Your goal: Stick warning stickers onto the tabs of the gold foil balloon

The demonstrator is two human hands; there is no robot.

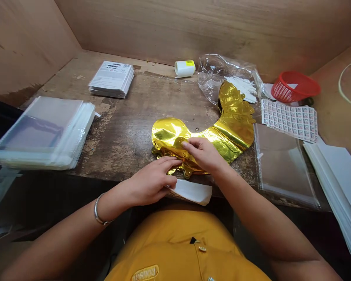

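A shiny gold foil balloon (234, 134), flat and curved with small tabs along its edge, lies at the front of the worn wooden table. My right hand (206, 154) pinches its left part between thumb and fingers. At the balloon's lower left edge, my left hand (152, 181) has its fingers on the crumpled foil, with the thumb lower down; part of this grip is hidden. Below the hands, a white strip (194, 191) of paper or card lies along the table's front edge, close to my left thumb.
Clear plastic sleeves (52, 109) are stacked at left, with printed cards (112, 76) behind. A white roll (185, 69), clear bag (210, 74) with white sticks (242, 88), and red basket (295, 86) stand at the back. Sticker sheets (291, 119), a transparent sleeve (283, 160) and white sheets (339, 175) lie right.
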